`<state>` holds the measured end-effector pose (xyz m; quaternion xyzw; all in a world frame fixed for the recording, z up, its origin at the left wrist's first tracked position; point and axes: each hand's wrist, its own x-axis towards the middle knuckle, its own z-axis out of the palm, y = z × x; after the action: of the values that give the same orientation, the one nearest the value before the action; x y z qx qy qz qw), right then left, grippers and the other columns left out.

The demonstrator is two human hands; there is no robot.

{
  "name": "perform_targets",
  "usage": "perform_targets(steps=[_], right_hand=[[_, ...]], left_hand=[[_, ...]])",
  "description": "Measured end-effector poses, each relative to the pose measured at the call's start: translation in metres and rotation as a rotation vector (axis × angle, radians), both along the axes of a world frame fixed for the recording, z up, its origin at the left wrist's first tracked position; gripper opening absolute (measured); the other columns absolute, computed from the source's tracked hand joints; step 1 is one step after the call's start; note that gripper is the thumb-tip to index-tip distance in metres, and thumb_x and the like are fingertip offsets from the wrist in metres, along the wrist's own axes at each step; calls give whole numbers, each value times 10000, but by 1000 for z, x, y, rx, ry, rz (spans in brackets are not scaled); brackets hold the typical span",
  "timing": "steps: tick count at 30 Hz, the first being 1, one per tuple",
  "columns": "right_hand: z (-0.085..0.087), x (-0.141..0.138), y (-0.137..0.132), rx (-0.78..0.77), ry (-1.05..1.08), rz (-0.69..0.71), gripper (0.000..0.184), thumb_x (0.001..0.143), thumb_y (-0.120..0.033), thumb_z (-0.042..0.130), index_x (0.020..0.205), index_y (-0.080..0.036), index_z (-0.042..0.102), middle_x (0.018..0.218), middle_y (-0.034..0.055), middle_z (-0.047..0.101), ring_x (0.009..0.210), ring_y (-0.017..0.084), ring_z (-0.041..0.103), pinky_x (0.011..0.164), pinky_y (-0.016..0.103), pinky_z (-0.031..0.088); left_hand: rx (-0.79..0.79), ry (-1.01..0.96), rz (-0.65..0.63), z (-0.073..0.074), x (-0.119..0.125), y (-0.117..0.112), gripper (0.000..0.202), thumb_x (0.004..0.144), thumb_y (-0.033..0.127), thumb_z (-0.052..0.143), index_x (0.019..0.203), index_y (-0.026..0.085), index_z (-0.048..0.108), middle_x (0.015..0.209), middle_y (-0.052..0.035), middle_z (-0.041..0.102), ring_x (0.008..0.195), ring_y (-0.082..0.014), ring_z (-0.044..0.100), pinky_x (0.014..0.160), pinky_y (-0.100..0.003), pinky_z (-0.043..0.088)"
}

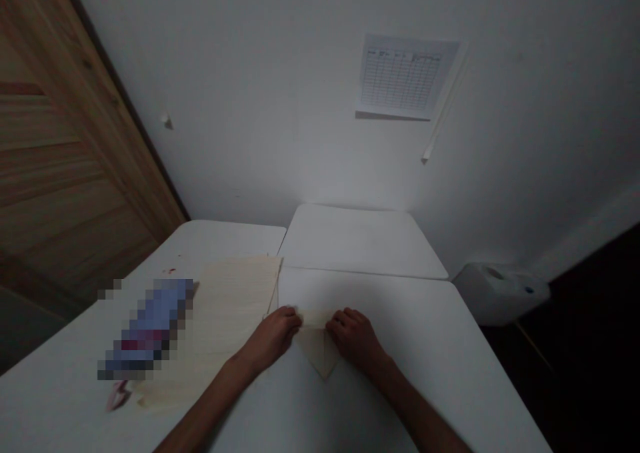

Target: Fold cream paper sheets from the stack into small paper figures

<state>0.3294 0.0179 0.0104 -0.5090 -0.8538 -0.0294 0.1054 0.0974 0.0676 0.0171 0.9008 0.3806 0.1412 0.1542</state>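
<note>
My left hand (pixel 273 338) and my right hand (pixel 356 339) pinch opposite ends of a thin cream sheet, perhaps a pastry wrapper (pixel 317 349), folded into a triangle with its point towards me. The sheet lies on a white table (pixel 400 346). A long strip of the same material runs from under my left hand towards the far edge. Left of my left hand lies a wider pile of cream sheets (pixel 230 313). Its near part lies under a pixelated blue package (pixel 147 329), whose label cannot be read.
A pink scrap (pixel 117 396) and small red marks (pixel 170 271) lie on the table at left. A second white table (pixel 360 239) stands beyond. A wooden door (pixel 65 139) is at left, a paper chart (pixel 407 76) on the wall, and a white plastic container (pixel 500 293) at right.
</note>
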Motion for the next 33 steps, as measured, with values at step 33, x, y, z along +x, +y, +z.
perform_targets(steps=[33], right_hand=[[12, -3, 1, -68, 71, -57, 120, 887, -174, 561, 925, -226, 662, 917, 24, 646, 888, 174, 559, 792, 268, 413]], left_hand=[[494, 67, 27, -28, 27, -51, 256, 855, 0, 455, 1018, 147, 585, 1042, -109, 582, 973, -247, 544, 849, -402, 494]])
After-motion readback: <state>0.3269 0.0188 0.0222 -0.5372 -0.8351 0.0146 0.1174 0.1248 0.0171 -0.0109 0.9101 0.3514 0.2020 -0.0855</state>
